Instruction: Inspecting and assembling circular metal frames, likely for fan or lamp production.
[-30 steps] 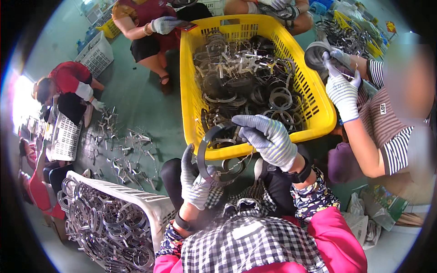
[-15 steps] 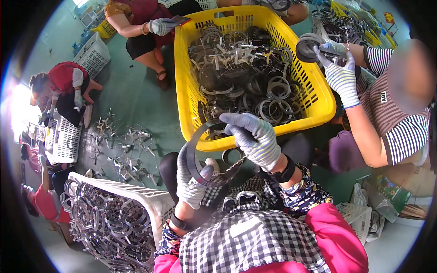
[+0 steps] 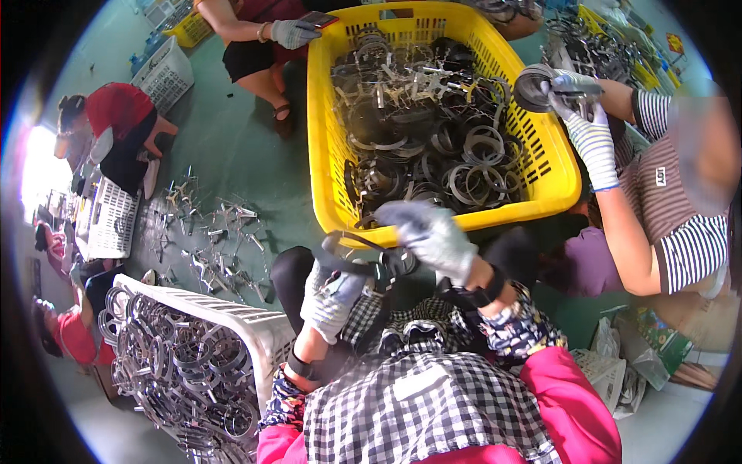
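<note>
My left hand [image 3: 331,300], in a striped glove, grips a dark flat ring [image 3: 352,267] in front of my lap. The ring is tilted so that it shows nearly edge-on. My right hand [image 3: 437,241], gloved too, is just right of the ring; its fingers are smeared by motion, and whether they touch the ring I cannot tell. Beyond my hands stands a yellow basket [image 3: 326,170] with many dark rings [image 3: 483,147] and thin metal pieces [image 3: 410,89] in it.
At my left a white basket [image 3: 251,329] is full of metal rings. Y-shaped metal pieces [image 3: 212,255] lie scattered on the green floor. On the right a co-worker's gloved hands [image 3: 591,143] hold a stack of rings. Another person's gloved hand [image 3: 294,34] is at the basket's far left corner.
The ring has turned from nearly face-on to nearly edge-on in my left hand. My right hand's fingers have blurred with motion. The whole view has shifted slightly.
</note>
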`<action>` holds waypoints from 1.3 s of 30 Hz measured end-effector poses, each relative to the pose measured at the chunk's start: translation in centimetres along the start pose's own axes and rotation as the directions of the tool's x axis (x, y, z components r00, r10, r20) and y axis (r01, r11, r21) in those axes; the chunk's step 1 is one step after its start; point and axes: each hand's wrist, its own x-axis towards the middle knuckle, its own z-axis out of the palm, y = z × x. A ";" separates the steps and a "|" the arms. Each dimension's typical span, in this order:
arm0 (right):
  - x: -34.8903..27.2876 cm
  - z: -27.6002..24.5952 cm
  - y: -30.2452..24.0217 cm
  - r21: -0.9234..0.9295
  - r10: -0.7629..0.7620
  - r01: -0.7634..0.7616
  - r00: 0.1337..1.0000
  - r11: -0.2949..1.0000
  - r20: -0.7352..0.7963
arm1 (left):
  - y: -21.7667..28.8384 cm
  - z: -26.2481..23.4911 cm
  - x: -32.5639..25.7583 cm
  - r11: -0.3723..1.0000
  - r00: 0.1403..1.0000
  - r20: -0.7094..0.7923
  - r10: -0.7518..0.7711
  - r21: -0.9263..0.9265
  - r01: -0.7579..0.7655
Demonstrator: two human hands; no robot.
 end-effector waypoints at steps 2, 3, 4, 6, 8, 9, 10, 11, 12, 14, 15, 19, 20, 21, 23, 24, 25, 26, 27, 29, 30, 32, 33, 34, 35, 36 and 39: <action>-0.9 -1.3 -1.1 -0.112 -0.244 0.233 0.965 0.966 -0.099 | -0.6 -0.2 0.3 0.991 1.000 -0.011 0.028 -0.130 -0.029; -1.2 -1.2 -1.3 -0.294 -0.389 0.378 0.921 0.878 0.022 | -0.9 -0.2 0.5 0.994 0.999 -0.012 0.047 -0.097 -0.048; -1.4 -1.1 -1.6 -0.416 -0.473 0.509 0.859 0.754 0.194 | -1.0 -0.2 0.7 0.990 0.994 0.013 0.104 -0.098 -0.103; -1.5 -0.8 -1.8 -0.621 -0.449 0.532 0.840 0.576 0.303 | -1.3 0.1 1.6 0.991 0.999 -0.026 -0.023 -0.131 0.019; -1.6 0.1 -1.6 -0.621 -0.521 0.526 0.826 0.580 0.213 | -1.6 0.2 2.2 0.991 0.992 -0.096 -0.078 -0.114 0.067; -1.9 0.7 -1.4 -0.644 -0.526 0.530 0.820 0.552 0.225 | -1.8 0.3 2.4 0.990 0.991 -0.113 -0.064 -0.135 0.049; -2.3 1.2 -1.3 -0.679 -0.509 0.496 0.836 0.541 0.206 | -2.0 0.3 2.6 0.988 0.990 -0.131 -0.055 -0.152 0.034; -2.7 2.2 -1.0 -0.681 -0.554 0.587 0.773 0.438 0.310 | -2.2 0.4 2.8 0.938 0.983 -0.146 -0.113 -0.343 0.056; -4.0 2.8 -1.1 -0.805 -0.464 0.553 0.783 0.216 0.413 | -2.3 0.5 3.0 0.756 0.948 -0.139 -0.287 -0.641 0.135; -4.6 4.3 -0.3 -0.811 -0.534 0.523 0.779 0.263 0.329 | -2.3 0.8 3.0 0.739 0.900 -0.196 -0.390 -0.649 0.179; -4.9 4.4 0.0 -0.783 -0.455 0.504 0.830 0.364 0.323 | -2.2 0.8 3.1 0.661 0.884 -0.195 -0.424 -0.735 0.155; -4.7 1.8 1.0 -0.522 -0.459 0.578 0.816 0.627 0.352 | -0.9 0.4 3.0 0.967 0.973 -0.127 -0.191 -0.193 0.165; -4.1 0.7 1.3 -0.441 -0.570 0.572 0.808 0.692 0.152 | -0.5 0.3 3.0 0.976 0.994 -0.103 -0.024 0.213 0.046; -3.4 -0.4 1.6 -0.303 -0.482 0.451 0.876 0.840 -0.033 | -0.3 0.2 3.0 0.932 0.996 -0.047 0.079 0.359 -0.057; -2.0 -1.9 2.4 0.036 -0.089 0.101 0.965 0.994 -0.246 | -0.4 0.2 3.0 0.937 0.991 -0.017 0.131 0.329 -0.118; -0.8 -2.1 3.1 0.025 -0.114 0.120 0.980 0.992 -0.165 | -0.6 0.4 2.6 0.889 0.960 0.050 0.275 0.368 -0.274; -0.7 -2.1 3.4 0.144 0.050 -0.055 0.998 0.988 0.039 | -1.0 0.5 2.8 0.905 0.966 0.095 0.239 0.339 -0.258; -0.3 -1.7 3.9 0.243 0.195 -0.233 0.966 0.942 0.173 | -1.5 0.6 2.6 0.937 0.960 0.117 0.255 0.218 -0.275; 0.0 -1.3 4.3 0.280 0.192 -0.267 0.944 0.922 0.270 | -1.9 0.7 2.5 0.972 0.981 0.113 0.157 0.161 -0.174; 0.1 -0.3 4.8 0.266 0.249 -0.320 0.931 0.909 0.266 | -2.8 0.6 2.1 0.986 0.987 0.091 -0.134 -0.087 0.142; 0.2 0.1 4.9 0.210 0.271 -0.333 0.923 0.919 0.275 | -3.1 0.4 1.9 0.998 0.995 0.078 -0.067 -0.003 0.067; -0.2 0.9 4.9 0.269 0.305 -0.385 0.906 0.883 0.295 | -3.5 0.0 1.6 0.967 0.996 0.025 -0.091 0.240 0.082; -0.4 1.2 4.8 0.298 0.324 -0.410 0.898 0.862 0.298 | -3.8 0.1 1.4 0.993 0.997 0.073 -0.025 0.115 0.016; -0.5 1.4 4.7 0.280 0.350 -0.419 0.898 0.864 0.266 | -4.0 0.1 1.3 1.000 0.997 0.074 0.003 -0.008 -0.003; -0.7 1.5 4.7 0.303 0.341 -0.409 0.905 0.861 0.253 | -4.2 0.1 1.2 0.994 0.993 0.101 0.054 -0.103 -0.043; -0.8 1.6 4.6 0.276 0.368 -0.422 0.902 0.863 0.228 | -4.4 0.2 1.2 0.991 0.998 0.065 -0.016 -0.134 0.025; -1.1 1.6 4.7 0.233 0.386 -0.432 0.896 0.871 0.218 | -4.7 0.2 0.9 0.996 0.997 0.025 -0.068 -0.057 0.069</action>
